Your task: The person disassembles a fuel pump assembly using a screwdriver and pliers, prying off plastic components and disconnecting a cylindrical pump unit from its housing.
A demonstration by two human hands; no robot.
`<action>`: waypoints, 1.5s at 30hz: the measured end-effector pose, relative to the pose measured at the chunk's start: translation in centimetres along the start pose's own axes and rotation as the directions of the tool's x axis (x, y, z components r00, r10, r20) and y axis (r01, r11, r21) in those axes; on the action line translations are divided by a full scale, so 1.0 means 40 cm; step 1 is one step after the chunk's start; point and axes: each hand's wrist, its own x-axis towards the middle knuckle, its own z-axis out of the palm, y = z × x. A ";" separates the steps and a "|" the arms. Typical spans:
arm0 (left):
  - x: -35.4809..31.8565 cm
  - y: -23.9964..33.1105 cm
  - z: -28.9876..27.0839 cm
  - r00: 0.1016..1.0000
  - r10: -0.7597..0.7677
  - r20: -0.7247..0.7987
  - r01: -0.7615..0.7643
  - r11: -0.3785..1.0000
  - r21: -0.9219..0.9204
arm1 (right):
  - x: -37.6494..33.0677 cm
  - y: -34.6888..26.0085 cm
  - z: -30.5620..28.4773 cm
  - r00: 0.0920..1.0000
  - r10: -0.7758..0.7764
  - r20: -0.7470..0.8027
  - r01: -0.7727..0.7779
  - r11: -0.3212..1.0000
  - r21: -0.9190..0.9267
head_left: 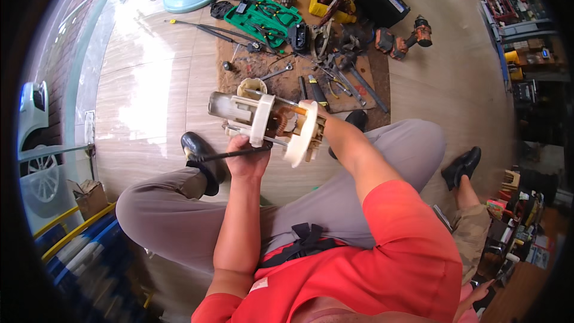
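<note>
A white plastic fuel pump module (261, 121) is held up in front of me, tilted on its side, with metal rods and a coiled brown hose between its parts. My left hand (247, 158) is closed under its cylinder end. A thin black rod (224, 155) runs leftward from that hand; whether it is a tool or part of the module I cannot tell. At the round flange end (302, 134), my right hand (318, 112) grips from the far side, its fingers mostly hidden. Just beyond the module lies a cream round plastic cup (252, 87).
A stained cardboard sheet (239, 63) on the tiled floor carries wrenches, pliers and a hammer. Behind are a green tool case (263, 17), a yellow bin (326, 3) and a black battery (382, 5). A cordless drill (409, 39) lies right. Another person's leg (469, 203) is at right.
</note>
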 end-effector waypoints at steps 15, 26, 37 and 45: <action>0.055 -0.034 0.055 0.984 0.002 -0.176 -0.006 1.000 -0.020 | -0.128 -0.720 0.176 0.725 -0.144 -0.674 -0.429 0.671 -0.605; 0.040 -0.036 0.034 0.994 0.078 -0.081 -0.068 0.991 0.115 | -0.496 -1.319 0.554 0.960 -0.265 0.094 0.244 0.616 -0.749; 0.047 -0.023 0.079 0.930 0.169 -0.326 -0.104 0.972 0.210 | -0.533 -1.228 0.675 0.879 -0.309 0.364 0.441 0.232 -0.867; 0.051 -0.008 0.108 0.913 0.197 -0.358 -0.070 0.938 0.339 | -0.555 -1.239 0.663 0.892 -0.247 0.380 0.430 0.199 -0.881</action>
